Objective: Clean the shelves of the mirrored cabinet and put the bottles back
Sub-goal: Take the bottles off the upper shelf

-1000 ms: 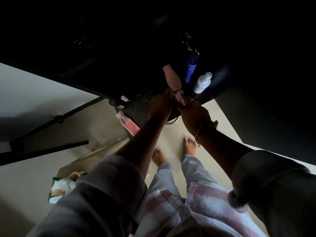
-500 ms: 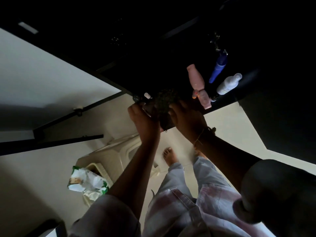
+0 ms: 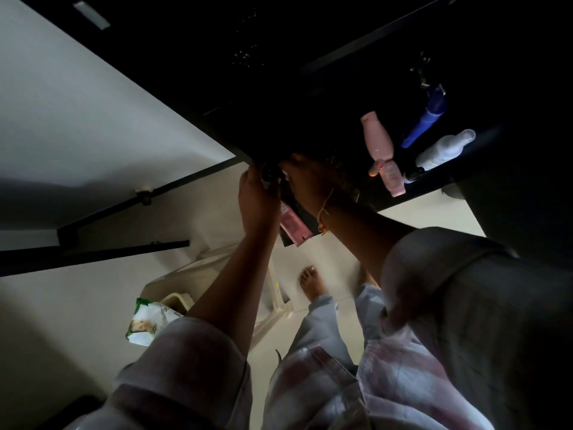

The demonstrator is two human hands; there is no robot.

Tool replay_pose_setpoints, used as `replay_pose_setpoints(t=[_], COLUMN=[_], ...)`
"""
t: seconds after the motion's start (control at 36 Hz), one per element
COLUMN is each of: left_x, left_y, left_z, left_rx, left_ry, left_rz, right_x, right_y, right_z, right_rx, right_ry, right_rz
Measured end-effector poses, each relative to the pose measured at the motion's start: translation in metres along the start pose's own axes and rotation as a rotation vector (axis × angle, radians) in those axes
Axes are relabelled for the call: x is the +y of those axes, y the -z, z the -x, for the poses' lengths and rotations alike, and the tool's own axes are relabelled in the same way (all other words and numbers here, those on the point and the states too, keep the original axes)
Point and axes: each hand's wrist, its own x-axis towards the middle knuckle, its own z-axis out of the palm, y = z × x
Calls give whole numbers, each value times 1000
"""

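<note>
gripping something small and dark at the near left corner of the dark shelf (image 3: 341, 193), both hands work close together — the left hand (image 3: 259, 203) curled around it from the left, the right hand (image 3: 305, 181) pinching from above; exactly what they hold i cannot tell in this gloom. a pink tube (image 3: 293, 226) hangs off the shelf edge just beside the left wrist, and a nudge from either wrist looks likely to tip it to the floor. farther right stand a pink bottle (image 3: 376, 139), a blue bottle (image 3: 423, 124) and a white bottle (image 3: 443, 150), crowded at the edge — a careless sweep could topple them. a wipes packet (image 3: 148, 321) lies low at left.
</note>
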Motion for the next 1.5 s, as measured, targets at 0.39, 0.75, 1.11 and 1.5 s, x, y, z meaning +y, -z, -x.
replay_pose_setpoints(t=[0.39,0.75,1.11,1.5], left_x=[50,95,109,101], left_y=[-32,-84,-91,-86], left_z=[-11,-24,-36,-28], left_rx=[-172,-362,-352,-420], left_ry=[-207,-405,-497,-361], left_rz=[95,-3,-81,-92], right_x=[36,86,92,90], right_y=[34,55,61,69], right_z=[80,121,105,111], right_rx=[291,382,314,223], right_ry=[-226,-460,-446,-441], right_rz=[-51,-5,45,20])
